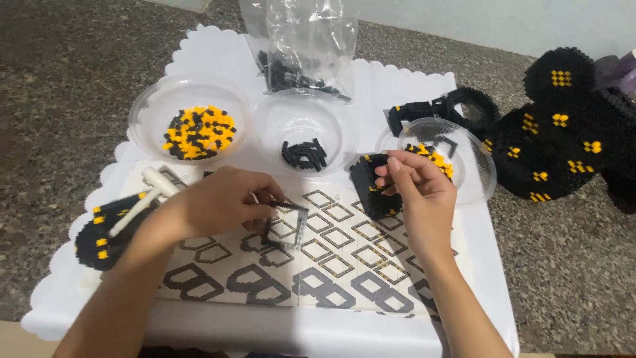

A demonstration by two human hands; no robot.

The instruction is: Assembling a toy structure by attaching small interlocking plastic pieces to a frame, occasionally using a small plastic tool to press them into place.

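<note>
- Nearest the camera: printed instruction sheet [331,272], flat on a white scalloped mat [397,86], covered with grey outline diagrams.
- Left hand [222,199]: over the sheet, fingers curled and pinched on a thin black square frame [285,222] of small bricks, held tilted just above the paper.
- Right hand [414,182]: raised beside a small black brick block [371,185]; thumb and forefinger pressed together, apparently on a tiny piece too small to identify.
- Behind the hands: three clear plastic bowls. Left bowl [149,109] with mixed yellow and black bricks, middle bowl [331,119] with a few black bricks, right bowl [477,166] with yellow and black pieces, tipped toward the right hand.
- Further back: clear bag [311,40] of black parts; large black-and-yellow assembled model [563,139] on the stone surface, off the mat.
- At left: white tool [142,199] lying across a rounded black assembled section [99,238].
- Risk, judged: thin frame likely to flex and separate if squeezed or pressed unevenly, given support at one edge only.
- Risk, judged: tiny pinched piece easily dropped onto the patterned sheet, where dark diagrams would hide it.
- Risk, judged: tipped right bowl liable to spill if knocked by the right wrist.
</note>
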